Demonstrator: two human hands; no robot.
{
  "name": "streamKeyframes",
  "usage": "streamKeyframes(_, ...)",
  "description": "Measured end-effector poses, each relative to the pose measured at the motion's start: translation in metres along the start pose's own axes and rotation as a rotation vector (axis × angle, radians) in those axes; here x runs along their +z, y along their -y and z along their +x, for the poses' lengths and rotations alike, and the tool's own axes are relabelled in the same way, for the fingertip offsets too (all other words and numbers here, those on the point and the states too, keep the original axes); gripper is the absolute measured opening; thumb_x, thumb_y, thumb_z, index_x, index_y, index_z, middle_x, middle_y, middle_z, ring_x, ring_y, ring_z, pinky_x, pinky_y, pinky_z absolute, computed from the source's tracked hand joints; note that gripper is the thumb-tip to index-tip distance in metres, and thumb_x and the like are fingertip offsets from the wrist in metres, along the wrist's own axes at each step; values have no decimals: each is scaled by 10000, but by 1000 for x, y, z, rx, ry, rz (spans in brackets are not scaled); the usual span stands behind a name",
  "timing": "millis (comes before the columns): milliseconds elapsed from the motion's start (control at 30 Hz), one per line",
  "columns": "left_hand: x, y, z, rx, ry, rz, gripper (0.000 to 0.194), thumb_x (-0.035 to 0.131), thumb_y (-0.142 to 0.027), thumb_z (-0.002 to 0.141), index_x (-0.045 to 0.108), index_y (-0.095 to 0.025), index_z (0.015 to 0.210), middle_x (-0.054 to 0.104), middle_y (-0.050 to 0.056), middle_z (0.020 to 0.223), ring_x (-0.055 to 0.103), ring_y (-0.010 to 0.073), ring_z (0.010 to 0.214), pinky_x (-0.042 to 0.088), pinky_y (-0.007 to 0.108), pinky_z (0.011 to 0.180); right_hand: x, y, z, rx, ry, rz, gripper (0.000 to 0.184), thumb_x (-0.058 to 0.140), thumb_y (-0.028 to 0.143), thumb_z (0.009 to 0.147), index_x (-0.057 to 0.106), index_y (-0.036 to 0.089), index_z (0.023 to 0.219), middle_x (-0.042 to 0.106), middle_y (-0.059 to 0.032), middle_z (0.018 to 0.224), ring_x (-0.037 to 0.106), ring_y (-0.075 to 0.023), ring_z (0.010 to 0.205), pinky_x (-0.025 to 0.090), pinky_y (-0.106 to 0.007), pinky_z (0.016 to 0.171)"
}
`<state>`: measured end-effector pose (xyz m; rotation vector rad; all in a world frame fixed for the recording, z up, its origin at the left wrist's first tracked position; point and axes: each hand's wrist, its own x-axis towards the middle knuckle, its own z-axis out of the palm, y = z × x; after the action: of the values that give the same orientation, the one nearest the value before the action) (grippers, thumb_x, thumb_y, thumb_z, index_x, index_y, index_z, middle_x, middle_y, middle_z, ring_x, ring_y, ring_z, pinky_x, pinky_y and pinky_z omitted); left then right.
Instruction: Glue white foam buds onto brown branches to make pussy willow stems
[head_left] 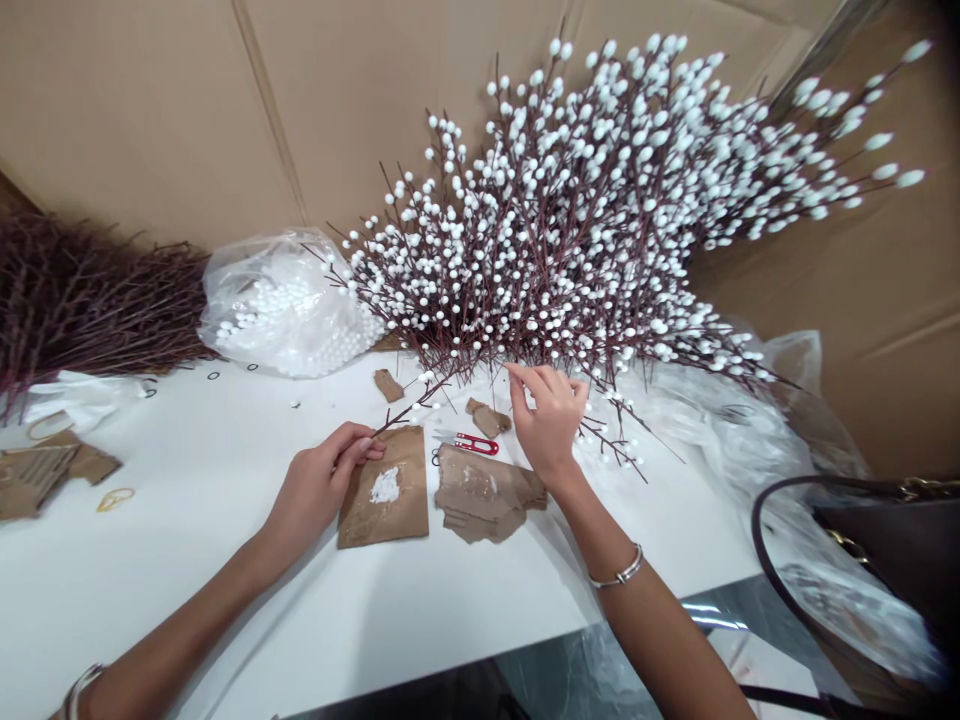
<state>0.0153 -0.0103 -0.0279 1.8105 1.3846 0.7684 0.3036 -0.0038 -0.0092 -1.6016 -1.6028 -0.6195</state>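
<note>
White table (150, 570) piled with white-budded branches (570, 220), hands well apart

Left hand (319, 490) pinches a thin sprig (409, 407) over a cardboard scrap (384, 490); right hand (547, 420) is open, hovering right by the pile's base, with red snips (469, 443) lying between them. Bag of white beads (289, 310) off left.

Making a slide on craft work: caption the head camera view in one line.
Left hand holds a white-budded twig over torn cardboard; right hand reaches toward the heaped branches.
</note>
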Motion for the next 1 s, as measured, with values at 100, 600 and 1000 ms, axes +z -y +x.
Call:
streamKeyframes(100, 0, 0, 0, 3, 0, 4, 316, 415, -539, 963, 599, -284, 990, 763, -12, 1019, 705, 213, 1021, 504, 326, 930, 0, 0, 0, -7, -16, -12, 200, 514, 236, 979, 708, 272, 1007, 694, 6, 830, 588, -164, 778, 305, -351, 790)
streamKeyframes(600, 0, 4, 1, 0, 5, 14, 289, 427, -514, 964, 604, -287, 999, 765, -21, 1028, 704, 212, 1019, 496, 313, 920, -1, 0, 1, -40, -60, -55, 190, 528, 205, 966, 709, 258, 986, 702, 10, 834, 562, -167, 784, 289, -355, 805)
streamKeyframes(1000, 1, 4, 2, 1, -1, -7, 291, 436, -523, 956, 601, -284, 980, 766, -22, 1019, 705, 210, 1020, 498, 314, 925, -3, -2, 2, -20, -108, -18, 194, 521, 214, 969, 706, 257, 1009, 708, -3, 850, 570, -176, 784, 301, -372, 820)
